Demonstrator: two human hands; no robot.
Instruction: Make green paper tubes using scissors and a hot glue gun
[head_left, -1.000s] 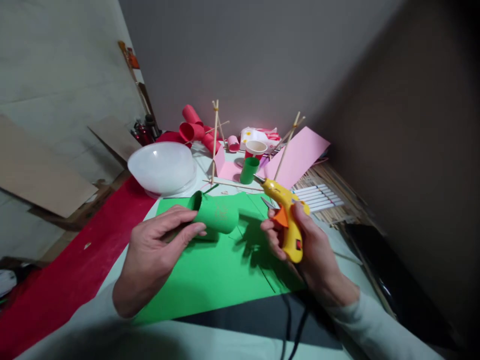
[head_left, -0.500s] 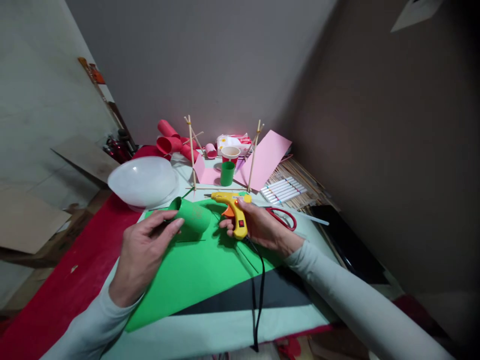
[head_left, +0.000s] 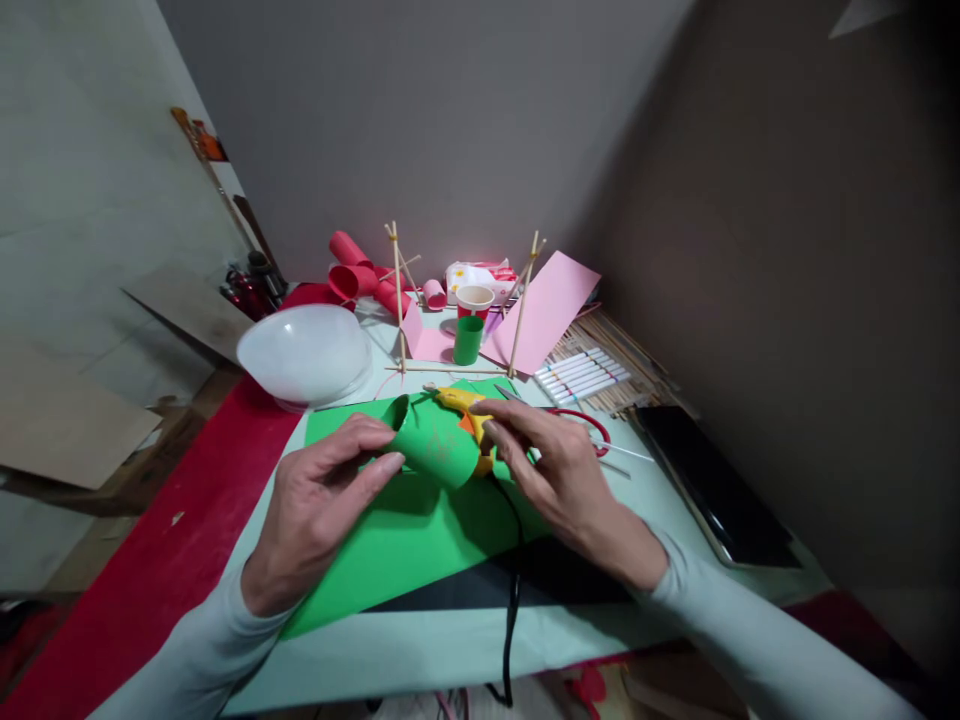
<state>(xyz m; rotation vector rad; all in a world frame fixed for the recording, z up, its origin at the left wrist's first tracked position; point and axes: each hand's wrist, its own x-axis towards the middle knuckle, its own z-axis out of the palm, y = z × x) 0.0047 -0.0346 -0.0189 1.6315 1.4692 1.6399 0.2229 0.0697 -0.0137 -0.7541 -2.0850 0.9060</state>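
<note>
A green paper tube (head_left: 436, 448) is pinched near its left rim by my left hand (head_left: 322, 500), thumb in front and fingertips at the edge. It lies tilted above a green sheet (head_left: 360, 560). Behind the tube, a yellow glue gun (head_left: 454, 398) with an orange trigger rests on the sheet, its handle partly hidden by the tube and my fingers. My right hand (head_left: 562, 470) hovers beside the handle and the tube's right end, fingers apart and not wrapped around the gun. A black cord (head_left: 511, 630) trails from the gun over the table's front edge.
Red-handled scissors (head_left: 600, 432) lie to the right, near a black tablet-like slab (head_left: 712, 490). Behind stand a stick frame (head_left: 399, 300), a small green cup-like tube (head_left: 468, 342) and a paper cup (head_left: 475, 297). A white translucent bowl (head_left: 304, 350) sits left; markers (head_left: 583, 376) lie right.
My right hand has let go of the glue gun, which now lies on the green sheet behind the tube. The tube has moved right in my left hand, nearer the right hand.
</note>
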